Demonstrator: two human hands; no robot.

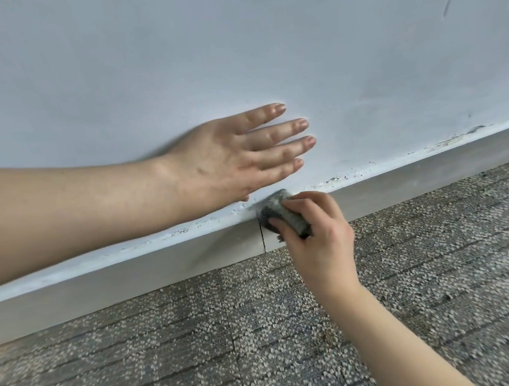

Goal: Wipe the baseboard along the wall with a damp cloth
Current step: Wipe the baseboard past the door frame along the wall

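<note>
the wiping step itself looks to be in hand: the right hand (317, 233) pinches a small folded grey cloth pad (282, 212) between thumb and curled fingers and presses it against the long pale grey baseboard (162, 270), at the board's top lip and just beside a thin dark vertical seam (263, 238) where two lengths meet. the left hand (238, 154) holds nothing; its fingers are straight and a little spread, laid on the pale blue-grey painted wall (176, 62) just above the board, apparently as a brace. the baseboard's long axis runs from lower left to upper right in the view, between the wall and the speckled grey carpet floor (229, 347). the cloth's long axis lies across that line, upper end at the lip, lower end pointing down toward the carpet. dark specks and chipped paint show along the lip on both sides of the cloth, more to the right, so i judge much of the board not yet done. the next move likely calls for sliding the pad along the board's length with steady pressure, the top edge included.
</note>
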